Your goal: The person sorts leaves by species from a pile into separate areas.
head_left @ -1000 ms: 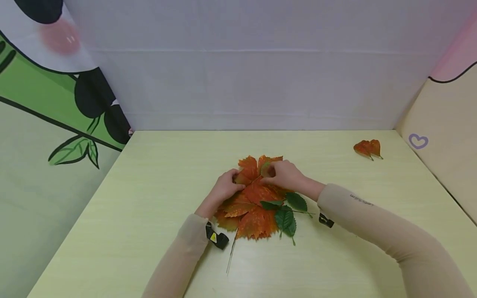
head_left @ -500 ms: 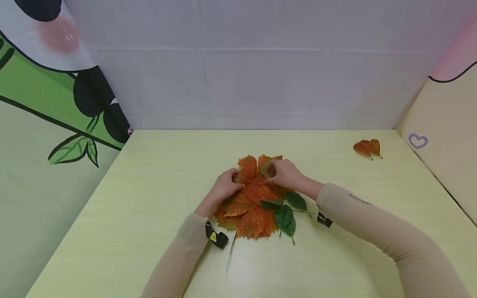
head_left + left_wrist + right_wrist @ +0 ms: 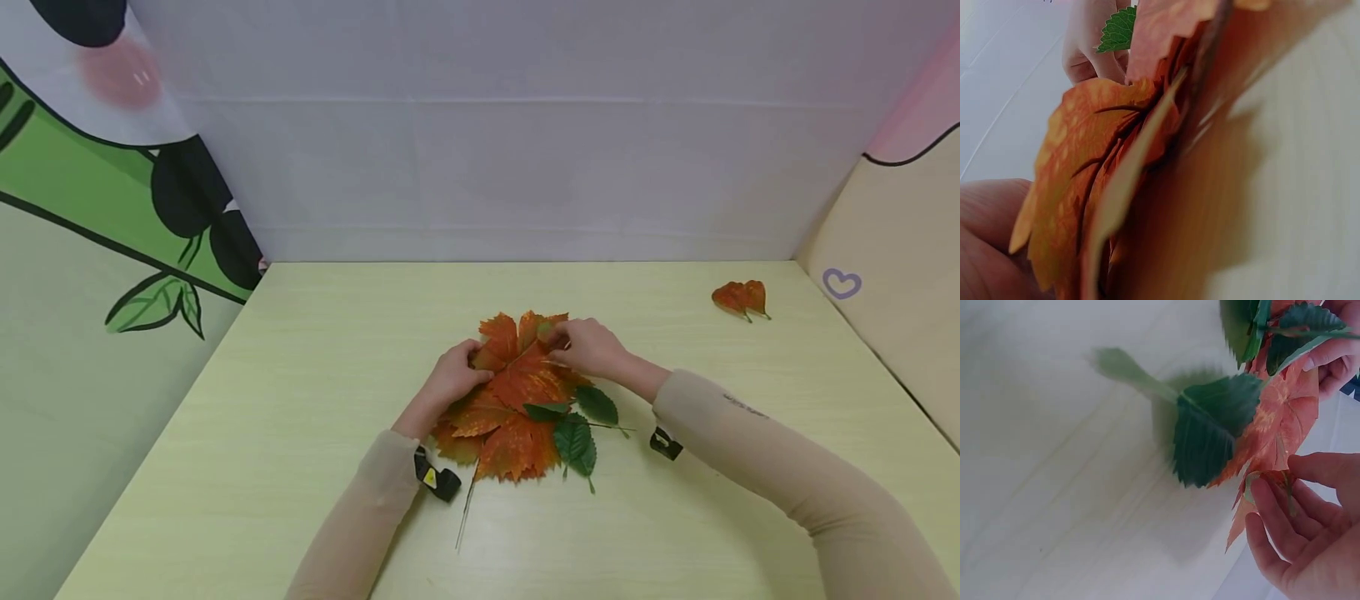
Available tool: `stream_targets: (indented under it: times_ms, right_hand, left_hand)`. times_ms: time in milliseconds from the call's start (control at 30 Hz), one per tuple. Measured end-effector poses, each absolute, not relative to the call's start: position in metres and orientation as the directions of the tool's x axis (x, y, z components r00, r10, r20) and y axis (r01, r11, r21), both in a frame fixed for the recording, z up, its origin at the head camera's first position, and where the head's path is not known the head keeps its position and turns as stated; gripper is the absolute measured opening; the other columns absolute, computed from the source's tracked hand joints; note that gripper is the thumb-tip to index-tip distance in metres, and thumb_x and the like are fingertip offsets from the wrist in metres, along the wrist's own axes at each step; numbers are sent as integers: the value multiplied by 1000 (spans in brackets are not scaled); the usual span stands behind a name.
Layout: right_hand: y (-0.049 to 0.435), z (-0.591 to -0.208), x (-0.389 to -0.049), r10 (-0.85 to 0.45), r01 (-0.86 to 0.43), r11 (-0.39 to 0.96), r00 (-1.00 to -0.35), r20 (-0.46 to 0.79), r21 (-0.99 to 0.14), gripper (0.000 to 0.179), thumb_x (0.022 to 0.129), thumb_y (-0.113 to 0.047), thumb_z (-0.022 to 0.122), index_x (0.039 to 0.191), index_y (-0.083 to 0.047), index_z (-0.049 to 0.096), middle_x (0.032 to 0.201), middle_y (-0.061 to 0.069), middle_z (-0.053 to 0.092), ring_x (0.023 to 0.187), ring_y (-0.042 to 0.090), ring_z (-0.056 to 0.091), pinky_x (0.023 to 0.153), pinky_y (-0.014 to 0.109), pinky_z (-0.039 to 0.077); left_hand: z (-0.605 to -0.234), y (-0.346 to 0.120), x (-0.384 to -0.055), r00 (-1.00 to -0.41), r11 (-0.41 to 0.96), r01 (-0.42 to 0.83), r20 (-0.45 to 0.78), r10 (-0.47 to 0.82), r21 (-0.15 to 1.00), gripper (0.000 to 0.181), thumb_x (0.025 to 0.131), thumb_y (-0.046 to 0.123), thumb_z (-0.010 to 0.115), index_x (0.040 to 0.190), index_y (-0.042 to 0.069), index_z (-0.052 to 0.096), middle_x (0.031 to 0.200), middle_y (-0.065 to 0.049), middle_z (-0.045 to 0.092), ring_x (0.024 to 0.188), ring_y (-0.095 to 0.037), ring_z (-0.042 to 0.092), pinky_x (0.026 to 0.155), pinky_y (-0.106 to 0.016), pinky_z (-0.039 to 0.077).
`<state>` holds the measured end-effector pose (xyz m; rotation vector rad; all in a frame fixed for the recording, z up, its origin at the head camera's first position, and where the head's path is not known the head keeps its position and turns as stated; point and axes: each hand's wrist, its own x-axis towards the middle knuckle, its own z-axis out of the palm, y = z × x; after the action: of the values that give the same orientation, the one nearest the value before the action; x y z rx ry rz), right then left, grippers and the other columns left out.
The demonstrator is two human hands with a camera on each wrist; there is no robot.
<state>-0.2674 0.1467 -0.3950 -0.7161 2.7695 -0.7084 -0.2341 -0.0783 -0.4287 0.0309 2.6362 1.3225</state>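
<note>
In the head view, a layered bunch of orange artificial leaves (image 3: pixel 517 450) lies on the table, with green serrated leaves (image 3: pixel 576 437) at its right side. My left hand (image 3: pixel 452 375) grips the bunch's upper left edge; in the left wrist view, part of that hand sits against an orange leaf (image 3: pixel 1094 144). At the upper right, my right hand (image 3: pixel 592 346) has its thumb and curled fingers round a small reddish leaf (image 3: pixel 1279 480) with a pale green edge, best seen in the right wrist view. How firmly it is pinched is hard to see.
Two small orange-brown leaves (image 3: pixel 741 298) lie at the table's far right. Thin wire-like stems (image 3: pixel 465 508) stick out below the bunch toward the front. A pale cloth wall (image 3: pixel 525 183) stands behind the table (image 3: pixel 337 317), with printed panels at both sides.
My right hand has shifted slightly right, and a gap shows between its thumb and fingers in the head view. The left hand and the leaf bunch stay where they were.
</note>
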Motion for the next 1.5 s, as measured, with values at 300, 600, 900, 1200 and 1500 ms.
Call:
stream_targets:
  times_ms: [300, 600, 900, 1200, 1500]
  right_hand:
    - [157, -390, -268, -451, -386, 779, -893, -14, -494, 24, 87, -12, 54, 108, -2, 63, 98, 12, 67, 81, 22, 63, 66, 33, 48]
    - [175, -392, -273, -399, -359, 772, -916, 40, -524, 23, 88, -10, 54, 107, -1, 63, 100, 15, 66, 89, 28, 61, 69, 36, 49]
    - [197, -392, -278, -332, -307, 768, -941, 61, -562, 23, 88, -10, 54, 107, 1, 62, 100, 17, 65, 89, 30, 60, 73, 40, 48]
    - [221, -392, -287, -242, -226, 787, -969, 49, -574, 26, 88, -12, 54, 108, 3, 61, 100, 20, 64, 89, 32, 59, 77, 43, 46]
    - [245, -396, -297, -173, -159, 799, -984, 32, -580, 26, 88, -12, 56, 109, 4, 60, 101, 22, 63, 89, 34, 58, 77, 43, 44]
  left_hand:
    - [-430, -77, -233, -981, 602, -72, -165, 101, 795, 38, 82, 13, 64, 118, 6, 52, 107, -11, 59, 90, -24, 55, 78, -37, 45]
    - [-430, -77, -233, -981, 600, -67, -161, 105, 797, 39, 82, 13, 64, 119, 5, 51, 109, -12, 59, 92, -24, 55, 79, -37, 45]
    - [-432, -78, -232, -980, 597, -69, -165, 107, 799, 38, 83, 13, 64, 118, 6, 52, 109, -11, 59, 90, -23, 56, 78, -37, 45]
    - [-431, -78, -232, -981, 601, -65, -161, 107, 797, 38, 83, 13, 63, 118, 6, 52, 109, -11, 59, 90, -24, 56, 77, -37, 45]
    - [-430, -78, -233, -982, 599, -65, -158, 104, 798, 39, 82, 13, 64, 119, 6, 52, 108, -11, 59, 90, -24, 56, 76, -36, 45]
